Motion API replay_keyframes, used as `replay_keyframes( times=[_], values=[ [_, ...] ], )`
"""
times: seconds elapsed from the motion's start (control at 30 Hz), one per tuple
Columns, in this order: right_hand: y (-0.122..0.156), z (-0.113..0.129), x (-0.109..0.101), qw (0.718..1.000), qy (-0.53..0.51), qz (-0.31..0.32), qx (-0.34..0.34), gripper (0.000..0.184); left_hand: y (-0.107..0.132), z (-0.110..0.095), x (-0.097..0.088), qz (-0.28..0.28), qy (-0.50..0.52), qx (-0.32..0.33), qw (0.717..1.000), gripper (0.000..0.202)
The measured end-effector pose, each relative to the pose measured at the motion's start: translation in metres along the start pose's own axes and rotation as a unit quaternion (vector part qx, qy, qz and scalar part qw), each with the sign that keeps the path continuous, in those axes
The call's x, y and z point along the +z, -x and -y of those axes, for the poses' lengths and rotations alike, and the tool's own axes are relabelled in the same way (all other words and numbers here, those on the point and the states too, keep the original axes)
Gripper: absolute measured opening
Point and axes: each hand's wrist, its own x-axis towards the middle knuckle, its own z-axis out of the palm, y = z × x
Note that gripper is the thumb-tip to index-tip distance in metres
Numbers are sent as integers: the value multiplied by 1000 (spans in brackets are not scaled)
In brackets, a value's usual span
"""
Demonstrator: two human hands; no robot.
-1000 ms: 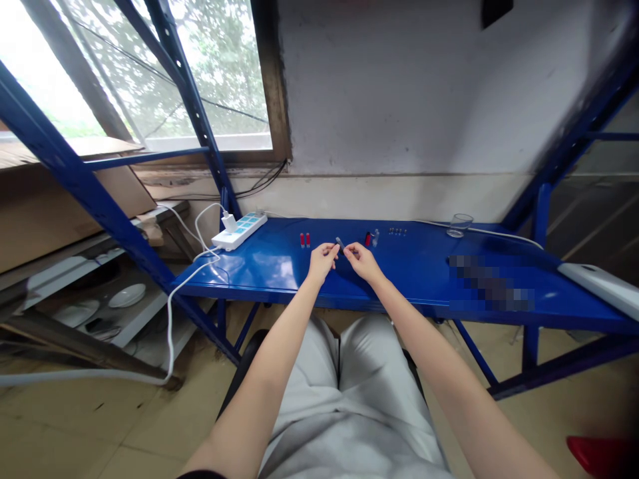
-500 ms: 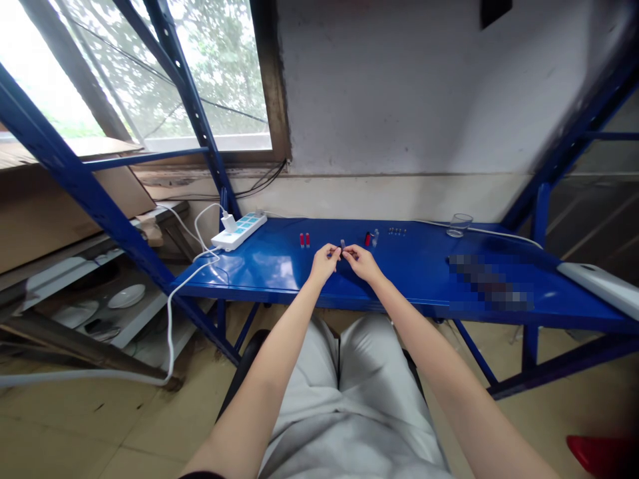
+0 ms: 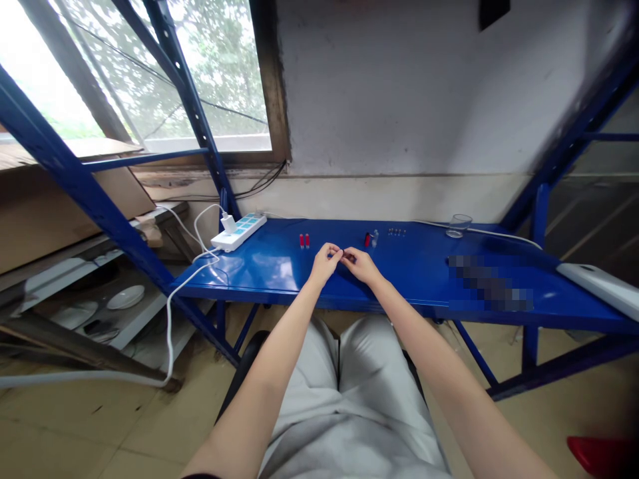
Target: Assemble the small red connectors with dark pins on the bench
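My left hand (image 3: 328, 261) and my right hand (image 3: 358, 261) meet fingertip to fingertip over the front part of the blue table (image 3: 264, 269). Both are closed in a pinch around something small and dark, mostly covered by the fingers; its kind cannot be made out. Beyond the left hand stand two small red tubes (image 3: 304, 241) with clear ends, side by side. Past the right hand are a darker red tube (image 3: 367, 239) and a clear tube (image 3: 375, 239), close together. Several tiny pieces (image 3: 397, 232) form a row farther right.
A white power strip (image 3: 239, 232) with a plug and cables lies at the table's left end. Toward the back right stands a clear cup (image 3: 458, 226). A pixelated dark object (image 3: 492, 284) lies at right, near a white device (image 3: 602, 287). Blue posts flank the table.
A small clear piece that stuck up between my fingertips is now out of sight behind them. My hands have drawn slightly closer together; the things on the table stay put.
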Motion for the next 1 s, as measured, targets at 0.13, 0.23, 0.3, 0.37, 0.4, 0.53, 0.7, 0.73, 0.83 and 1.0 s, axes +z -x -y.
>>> replay_keyframes(
  times=[0.13,0.23,0.3,0.37,0.4,0.53,0.7,0.73,0.83,1.0],
  values=[
    [0,0,-6,998,61,-2,3,22,-1,2,0,0,29,1,1000,19],
    [0,-5,-15,988,140,-42,57,21,-1,3,0,-2,34,4,999,19],
    [0,-12,-23,972,177,-74,134,20,-1,3,0,-6,29,-1,1000,18],
    [-2,-20,-32,955,197,-73,207,19,-1,3,0,-6,22,-7,1000,18],
    [-4,-24,-36,949,202,-64,234,19,-1,3,0,-6,18,-9,1000,18],
    [-13,-36,-51,940,208,-17,268,16,-1,4,1,1,9,-12,1000,17],
    [-21,-43,-56,931,249,12,266,16,-2,7,1,4,-2,-5,1000,16],
    [-21,-43,-56,928,258,17,267,16,-2,6,1,4,-3,-4,1000,15],
    [-21,-43,-53,921,280,21,270,17,-1,4,1,9,-7,-4,1000,15],
    [-20,-41,-49,916,293,8,273,19,0,1,1,5,-10,-11,1000,14]
  ],
)
